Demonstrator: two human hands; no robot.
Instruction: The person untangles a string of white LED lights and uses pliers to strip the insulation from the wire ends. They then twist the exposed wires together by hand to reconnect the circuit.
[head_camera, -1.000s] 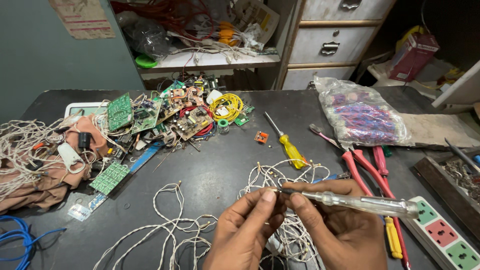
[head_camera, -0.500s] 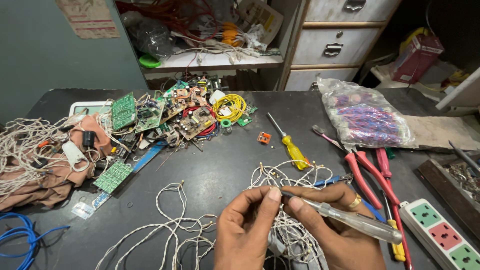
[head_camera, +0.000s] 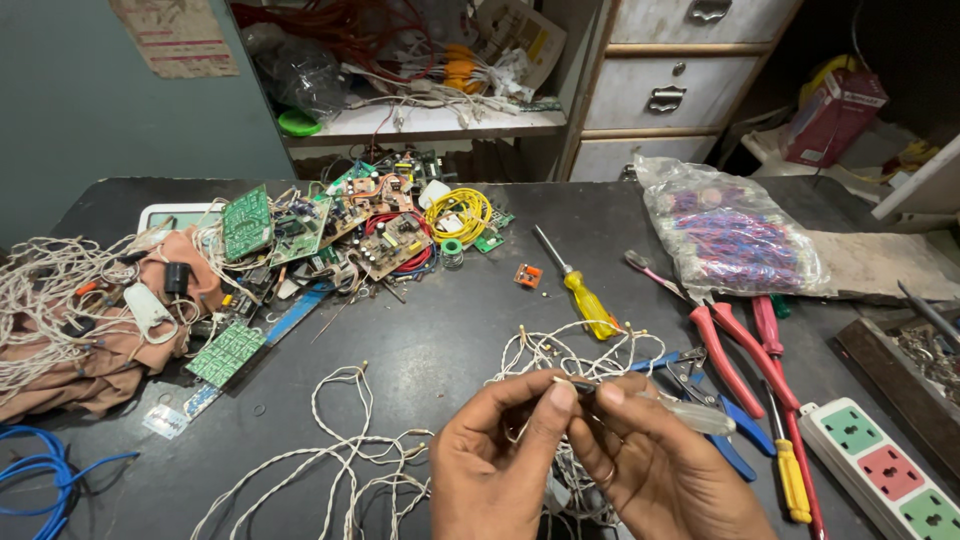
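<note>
At the bottom centre of the frame the left hand (head_camera: 495, 470) and the right hand (head_camera: 660, 470) meet fingertip to fingertip; the left grip is closed, thumb and forefinger pinching a strand of the twisted white wire (head_camera: 560, 360) together with the dark tip of a clear-handled screwdriver (head_camera: 690, 412), and the right grip is closed around that screwdriver, whose handle sticks out to the right past the fingers. The wire spreads in a loose tangle just behind and under the hands, on the dark surface (head_camera: 440, 330). More white wire (head_camera: 340, 460) loops across the lower left, and a blue cable (head_camera: 40, 475) curls in the bottom left corner. To the right of the hands lie blue-handled pliers (head_camera: 720, 420), red-handled pliers (head_camera: 735, 350) and a small yellow-handled screwdriver (head_camera: 792, 480), with a power strip (head_camera: 880, 470) at the lower right edge. Further back, in the middle, a yellow-handled screwdriver (head_camera: 580, 290) lies slanted beside a small orange part (head_camera: 528, 275). The left middle holds a heap of green circuit boards (head_camera: 300, 230), a yellow wire coil (head_camera: 460, 212) and a brown cloth (head_camera: 90, 350) under more white wire. At the right middle sits a clear plastic bag (head_camera: 735, 235) of coloured pieces. Along the top, a shelf (head_camera: 420, 125) carries tangled cables, and grey drawers (head_camera: 680, 90) stand to its right.
</note>
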